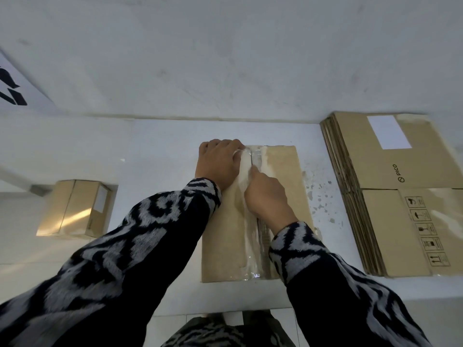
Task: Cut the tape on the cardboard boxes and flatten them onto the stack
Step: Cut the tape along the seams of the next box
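A brown cardboard box [283,186] stands on the white floor right below me, with clear tape [246,246] running along its top seam. My left hand [218,164] grips the box's far left top edge, fingers curled over it. My right hand [268,196] is closed round a small cutter whose tip meets the tape near the far end of the seam; the tool itself is almost wholly hidden in the fist. Behind that hand the seam shows as a dark slit. A stack of flattened boxes [390,196] lies to the right.
A smaller taped box [75,209] stands on the floor at the left. A white wall [225,58] rises just beyond the boxes. Dark specks mark the floor between the box and the stack. My feet show at the bottom edge.
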`<control>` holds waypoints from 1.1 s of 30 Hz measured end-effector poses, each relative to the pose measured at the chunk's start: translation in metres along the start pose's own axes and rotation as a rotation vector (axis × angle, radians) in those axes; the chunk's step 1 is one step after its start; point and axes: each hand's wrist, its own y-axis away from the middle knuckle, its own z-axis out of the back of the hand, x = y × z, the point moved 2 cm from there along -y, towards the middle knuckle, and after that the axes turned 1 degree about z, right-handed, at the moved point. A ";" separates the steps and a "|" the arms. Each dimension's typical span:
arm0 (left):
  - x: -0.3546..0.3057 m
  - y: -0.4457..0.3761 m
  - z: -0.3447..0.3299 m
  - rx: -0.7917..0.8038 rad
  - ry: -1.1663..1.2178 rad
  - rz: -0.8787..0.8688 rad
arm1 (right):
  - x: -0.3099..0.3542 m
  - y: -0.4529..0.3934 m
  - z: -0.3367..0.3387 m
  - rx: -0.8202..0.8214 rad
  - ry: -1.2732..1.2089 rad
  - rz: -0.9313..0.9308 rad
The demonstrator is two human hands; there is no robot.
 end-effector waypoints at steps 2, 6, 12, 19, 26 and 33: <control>0.001 0.000 0.001 -0.002 0.017 0.004 | -0.003 0.005 0.004 0.019 -0.026 0.034; 0.000 0.000 0.001 0.001 0.018 0.004 | -0.012 0.014 0.014 0.065 -0.037 0.056; 0.000 0.000 0.001 0.000 0.003 -0.005 | -0.014 0.018 0.013 -0.026 0.035 0.043; 0.000 0.001 0.001 0.007 -0.007 -0.011 | -0.011 0.026 0.012 0.003 0.188 0.023; 0.001 0.001 0.001 0.013 -0.016 -0.010 | -0.013 0.031 0.016 0.036 0.263 0.036; 0.000 0.001 0.002 0.018 -0.012 -0.013 | -0.015 0.047 0.018 0.077 0.309 0.069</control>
